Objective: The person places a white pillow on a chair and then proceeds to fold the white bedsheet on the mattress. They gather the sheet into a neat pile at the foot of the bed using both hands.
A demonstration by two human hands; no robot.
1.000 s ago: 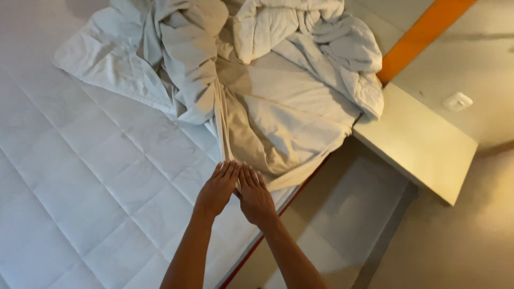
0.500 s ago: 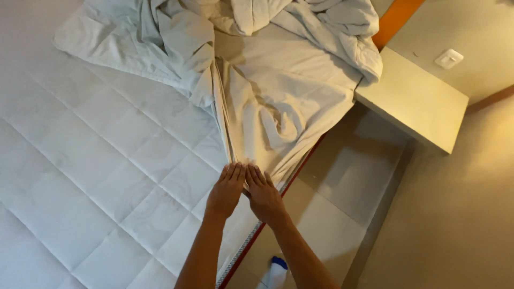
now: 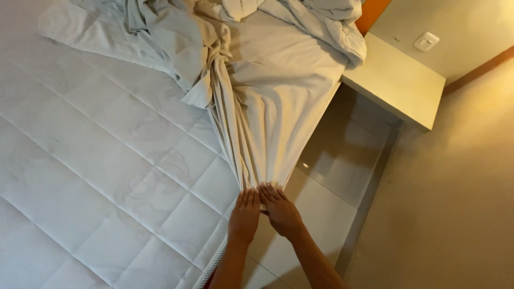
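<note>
A white bed sheet (image 3: 273, 101) lies bunched over the far part of a quilted white mattress (image 3: 101, 176) and is drawn taut into a narrow gather at the mattress's right edge. My left hand (image 3: 244, 214) and my right hand (image 3: 279, 210) lie side by side, palms down, pinching the end of that gather at the bed's edge. Both forearms reach up from the bottom of the view. Crumpled bedding (image 3: 300, 16) is heaped at the head of the bed.
A pale bedside shelf (image 3: 396, 80) juts from the wall to the right of the bed, with a wall socket (image 3: 426, 40) above it. Glossy floor tiles (image 3: 332, 176) run between bed and beige wall (image 3: 455, 203). An orange panel (image 3: 372, 12) stands behind the bedding.
The sheet has been pulled towards me and stretched tight, smoothing its folds. My hands stay together at the mattress edge. The view has shifted, showing more of the wall.
</note>
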